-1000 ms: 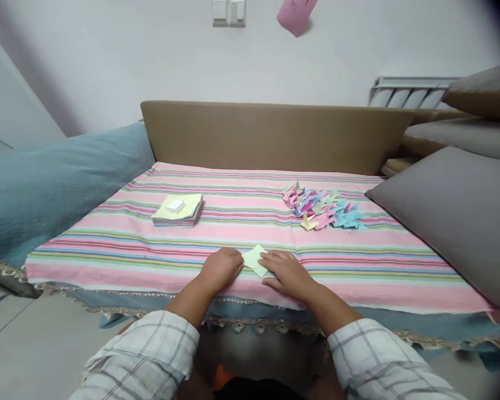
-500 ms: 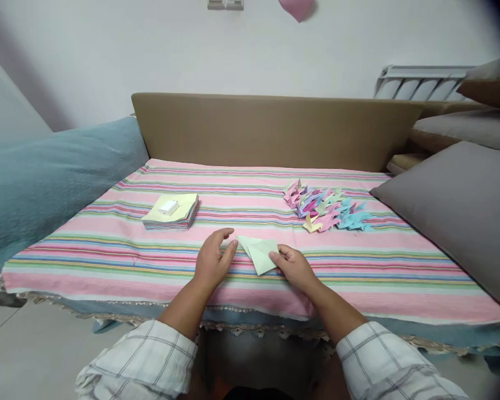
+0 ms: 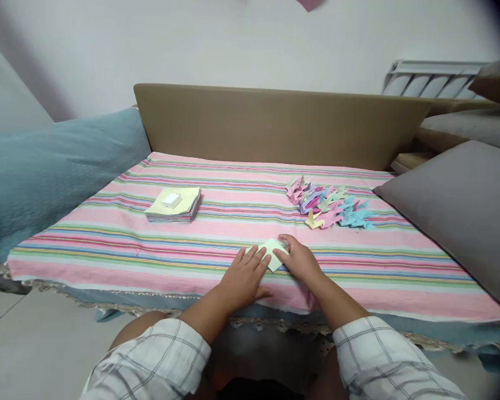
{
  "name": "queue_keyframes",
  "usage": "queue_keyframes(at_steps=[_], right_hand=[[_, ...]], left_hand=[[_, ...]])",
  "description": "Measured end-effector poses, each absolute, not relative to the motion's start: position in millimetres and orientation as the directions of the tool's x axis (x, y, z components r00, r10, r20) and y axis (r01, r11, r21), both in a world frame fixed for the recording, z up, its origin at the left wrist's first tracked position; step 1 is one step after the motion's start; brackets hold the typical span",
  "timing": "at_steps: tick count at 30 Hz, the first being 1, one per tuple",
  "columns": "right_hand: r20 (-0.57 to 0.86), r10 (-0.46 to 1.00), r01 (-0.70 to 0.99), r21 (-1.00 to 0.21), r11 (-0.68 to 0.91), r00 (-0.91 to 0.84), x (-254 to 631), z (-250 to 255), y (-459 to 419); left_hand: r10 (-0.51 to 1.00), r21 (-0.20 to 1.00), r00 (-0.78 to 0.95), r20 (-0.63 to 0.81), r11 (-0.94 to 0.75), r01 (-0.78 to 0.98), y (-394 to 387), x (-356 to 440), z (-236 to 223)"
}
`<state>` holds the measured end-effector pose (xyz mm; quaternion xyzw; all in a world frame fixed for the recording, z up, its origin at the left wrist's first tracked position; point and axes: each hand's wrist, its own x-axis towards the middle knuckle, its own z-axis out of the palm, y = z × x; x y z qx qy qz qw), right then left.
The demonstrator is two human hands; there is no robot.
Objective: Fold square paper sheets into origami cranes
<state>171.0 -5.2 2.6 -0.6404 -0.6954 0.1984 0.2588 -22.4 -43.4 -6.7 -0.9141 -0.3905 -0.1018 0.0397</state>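
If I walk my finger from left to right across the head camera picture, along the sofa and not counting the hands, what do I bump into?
Blue armrest → paper stack with a small white block on top → folded green paper → colourful paper birds → big grey cushion.

Count: one left hand [image 3: 243, 279], one right hand [image 3: 303, 262], one green paper [image 3: 271, 245], one paper stack [image 3: 188, 200], one white block [image 3: 171, 200], one striped cloth [image 3: 233, 194], and folded paper figures [image 3: 329, 209], many, overlapping, exact number indeterminate.
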Motion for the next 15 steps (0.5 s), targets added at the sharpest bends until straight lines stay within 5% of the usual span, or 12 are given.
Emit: queue_keyframes(at_steps=[6, 9, 15], right_hand=[[0.404, 0.864, 0.832, -0.331, 0.445, -0.301, 172, 1, -12], [0.364, 0.806, 0.755, -0.309, 0.578, -0.467, 169, -5, -14], [0.246, 0.852, 0.812, -0.268, 0.518, -0.462, 166, -11, -13]], left_hand=[[0.725, -0.035, 0.66, 0.197, -0.667, 0.744, -42, -21, -14], [0.729, -0.02, 0.657, 0.193, -0.666, 0.746, -42, -20, -11], [0.739, 0.013, 0.645, 0.192, -0.659, 0.752, -41, -19, -8]])
